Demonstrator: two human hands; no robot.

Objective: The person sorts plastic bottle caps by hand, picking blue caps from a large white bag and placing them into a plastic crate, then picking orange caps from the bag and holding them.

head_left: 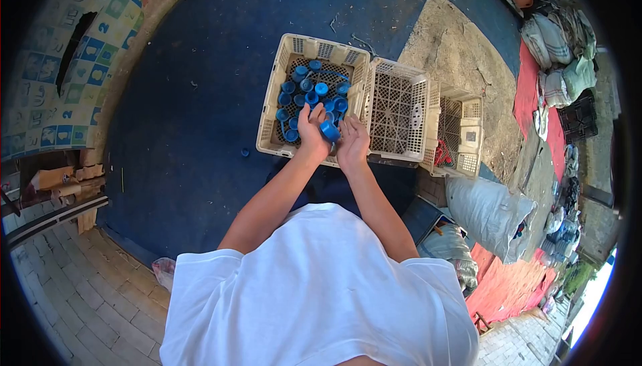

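A blue plastic cap [330, 131] is between my two hands over the near side of a cream plastic crate [270, 108]. My left hand [311, 132] is closed against the cap's left side, with its fingers partly hidden. On the other side, my right hand [353, 142] has its fingers apart and is close to the cap; whether it touches is hard to tell. Several more blue caps [322, 89] lie loose inside the crate, some with their hollow side up.
A second cream crate [399, 108] adjoins on the right, then a third crate [471, 128] with something red [443, 153] inside. One blue cap [245, 152] lies on the dark blue floor [187, 125]. Farther right are a stuffed white sack [485, 209] and piled bags [545, 41].
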